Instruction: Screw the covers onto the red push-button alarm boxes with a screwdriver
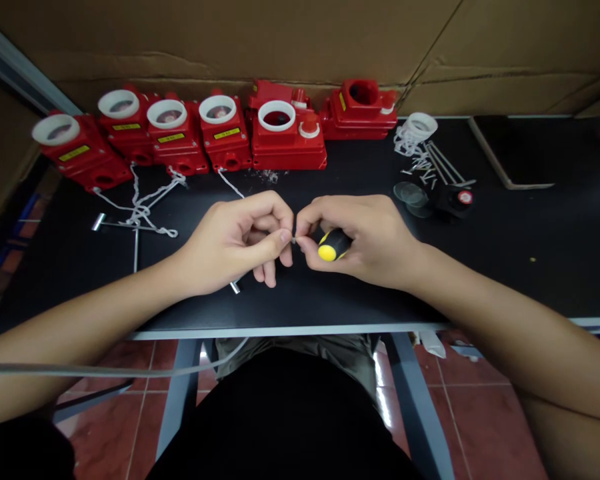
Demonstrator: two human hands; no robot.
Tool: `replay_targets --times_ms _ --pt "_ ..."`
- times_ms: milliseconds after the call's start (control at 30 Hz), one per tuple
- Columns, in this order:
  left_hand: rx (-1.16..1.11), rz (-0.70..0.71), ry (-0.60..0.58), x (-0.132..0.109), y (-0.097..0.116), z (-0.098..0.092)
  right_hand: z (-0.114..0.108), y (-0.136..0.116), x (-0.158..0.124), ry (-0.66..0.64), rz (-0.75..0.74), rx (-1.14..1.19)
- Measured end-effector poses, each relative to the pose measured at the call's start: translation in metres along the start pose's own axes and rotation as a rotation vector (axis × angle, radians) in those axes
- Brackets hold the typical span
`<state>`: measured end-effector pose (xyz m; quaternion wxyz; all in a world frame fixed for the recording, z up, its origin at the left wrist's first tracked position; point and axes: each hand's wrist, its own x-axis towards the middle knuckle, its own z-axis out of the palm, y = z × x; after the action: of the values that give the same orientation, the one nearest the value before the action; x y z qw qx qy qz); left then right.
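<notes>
My left hand (245, 237) is closed in a pinch, thumb against forefinger, on what looks like the end of a white cord (231, 183). That cord runs from a red box (227, 137) and passes behind the hand. My right hand (363, 233) is wrapped round a screwdriver with a black-and-yellow handle (334, 245); its shaft is hidden. The right thumb and forefinger also meet the tiny pale bit at the left fingertips. Below the left hand, the end of a small metal hammer or rod (235, 287) shows, mostly covered.
Several red boxes (290, 152) with white rings line the back against cardboard. At left lie corded metal rods (137, 247). At right are a white ring with cords (420, 127), screws (425, 170), glass discs (411, 195), a black bottle (453, 200) and a phone-like slab (515, 153).
</notes>
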<state>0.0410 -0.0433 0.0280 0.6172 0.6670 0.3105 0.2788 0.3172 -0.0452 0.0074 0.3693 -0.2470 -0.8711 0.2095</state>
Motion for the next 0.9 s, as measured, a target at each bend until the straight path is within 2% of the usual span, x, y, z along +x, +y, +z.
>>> replay_targets --times_ms 467,633,900 --pt "-0.011 -0.014 0.009 0.0031 -0.0027 -0.0003 0.0056 0.0001 0.0068 -0.008 0.072 0.072" --pt "-0.013 -0.016 0.010 0.0038 -0.0007 0.0014 0.0075 -0.0013 0.0088 -0.022 0.154 0.138" --pt "-0.009 0.016 0.040 0.0028 0.0012 0.0026 0.0100 -0.0032 0.0082 0.047 0.186 0.126"
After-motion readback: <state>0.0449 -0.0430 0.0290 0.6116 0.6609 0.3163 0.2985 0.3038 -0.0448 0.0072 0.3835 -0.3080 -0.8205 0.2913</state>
